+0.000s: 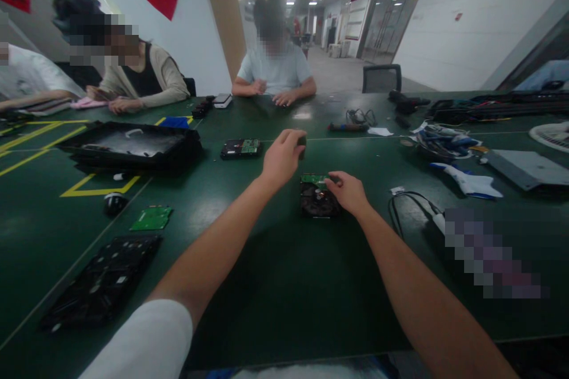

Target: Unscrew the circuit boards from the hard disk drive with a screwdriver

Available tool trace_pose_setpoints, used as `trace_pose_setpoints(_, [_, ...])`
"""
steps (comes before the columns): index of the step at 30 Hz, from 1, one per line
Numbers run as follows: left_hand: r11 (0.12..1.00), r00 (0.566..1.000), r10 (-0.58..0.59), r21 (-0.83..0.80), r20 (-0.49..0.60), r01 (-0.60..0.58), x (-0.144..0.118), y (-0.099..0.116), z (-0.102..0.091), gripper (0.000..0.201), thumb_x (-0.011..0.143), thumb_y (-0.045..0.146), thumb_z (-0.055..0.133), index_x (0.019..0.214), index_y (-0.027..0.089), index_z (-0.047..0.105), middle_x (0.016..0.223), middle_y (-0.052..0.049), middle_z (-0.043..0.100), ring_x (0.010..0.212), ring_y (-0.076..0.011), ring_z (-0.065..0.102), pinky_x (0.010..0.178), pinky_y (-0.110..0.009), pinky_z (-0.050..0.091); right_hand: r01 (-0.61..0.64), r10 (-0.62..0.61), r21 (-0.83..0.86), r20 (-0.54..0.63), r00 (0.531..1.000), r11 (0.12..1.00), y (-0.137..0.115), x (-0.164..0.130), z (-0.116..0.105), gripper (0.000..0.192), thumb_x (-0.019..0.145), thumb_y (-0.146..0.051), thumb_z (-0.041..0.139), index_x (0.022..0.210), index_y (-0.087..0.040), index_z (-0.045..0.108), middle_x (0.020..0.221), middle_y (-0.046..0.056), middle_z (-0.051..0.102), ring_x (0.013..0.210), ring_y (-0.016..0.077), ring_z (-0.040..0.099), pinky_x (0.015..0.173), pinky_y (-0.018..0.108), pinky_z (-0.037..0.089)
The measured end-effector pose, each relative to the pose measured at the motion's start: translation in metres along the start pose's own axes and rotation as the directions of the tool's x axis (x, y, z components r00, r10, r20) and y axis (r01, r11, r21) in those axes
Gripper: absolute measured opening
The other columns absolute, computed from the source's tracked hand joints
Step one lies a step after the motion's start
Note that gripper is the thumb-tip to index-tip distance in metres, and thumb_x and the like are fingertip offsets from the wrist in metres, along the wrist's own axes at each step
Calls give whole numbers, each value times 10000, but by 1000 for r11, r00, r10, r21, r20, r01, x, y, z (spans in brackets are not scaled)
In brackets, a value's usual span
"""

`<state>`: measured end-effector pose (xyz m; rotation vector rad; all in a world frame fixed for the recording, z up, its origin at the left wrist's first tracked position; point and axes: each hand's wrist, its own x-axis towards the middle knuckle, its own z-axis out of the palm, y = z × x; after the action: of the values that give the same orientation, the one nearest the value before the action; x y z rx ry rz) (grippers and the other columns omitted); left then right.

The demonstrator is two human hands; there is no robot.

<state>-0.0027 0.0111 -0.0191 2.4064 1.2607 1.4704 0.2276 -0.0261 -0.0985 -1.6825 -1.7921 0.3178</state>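
Note:
A hard drive [319, 204] lies on the green table in front of me, its green circuit board [313, 179] showing along the far end. My right hand [350, 190] is at the drive's right side, thumb and fingers closed on its far right corner by the board. Beyond the drive and to its left, my left hand [283, 157] is raised over the table with its fingers curled together. Something small and dark shows at those fingertips, too blurred to name. Farther left lies a second hard drive [240, 148] with a partly green underside.
On the left are a black tray [133, 145], a computer mouse [115, 204], a loose green board [152, 217] and a black panel [104, 281]. Right are a screwdriver [348, 127], bundled cables [444, 141] and a grey metal box [531, 169]. Other people sit across the table.

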Motion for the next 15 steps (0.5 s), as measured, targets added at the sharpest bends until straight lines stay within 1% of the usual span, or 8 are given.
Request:
trace_pose_setpoints(2, [999,998,-32,38,47,30,0,-1,0,374,961,132,596,1302,285,591,1302,-80,678,1152,-257,663,968,-408,539,-8,8,-5,-3,1000,1000,-1,0,0,384,933,-429,646,1198,-170,746,929,83,768,801,215,697,797,337,532])
trace_pose_setpoints(4, [996,994,-76,55,78,72,0,-2,-1,404,954,178,644,1332,290,553,1297,-88,699,1122,-273,692,957,-424,543,-7,7,-7,3,1000,1000,-1,-1,0,385,937,-435,635,1203,-177,743,934,81,768,804,218,696,796,342,533])
trace_pose_setpoints(6, [994,992,-107,43,73,104,0,-2,0,435,935,252,705,1331,268,526,1253,-104,720,1073,-283,717,927,-426,553,5,-5,-9,8,1000,1000,0,0,0,381,941,-435,624,1208,-188,738,958,77,769,812,217,696,801,347,533])
trace_pose_setpoints(8, [993,993,-115,6,34,115,-2,-3,1,452,904,325,756,1284,247,523,1210,-108,732,1048,-282,727,904,-413,561,23,-23,-14,5,1000,1000,1,0,1,370,944,-426,615,1208,-195,734,1002,76,771,831,216,696,817,352,532])
trace_pose_setpoints(11, [988,991,-133,-78,-24,130,-3,-5,5,468,840,372,824,1182,243,533,1155,-88,743,982,-253,739,870,-386,569,38,-38,-19,8,999,999,2,0,2,366,946,-418,612,1204,-189,732,1053,81,771,850,216,695,838,359,532])
trace_pose_setpoints(13, [972,987,-154,-184,-35,145,-3,-5,8,430,833,340,828,1129,245,531,1124,-69,746,934,-222,743,839,-362,575,33,-32,-21,11,999,999,3,0,3,373,945,-427,616,1202,-183,734,1050,84,772,847,217,696,839,360,534])
trace_pose_setpoints(15, [937,987,-160,-316,-20,145,-3,-6,11,362,863,279,789,1107,246,523,1128,-57,744,923,-194,743,824,-337,578,26,-26,-20,10,1000,999,4,0,3,383,947,-444,617,1205,-186,734,1047,86,772,842,217,698,834,361,538])
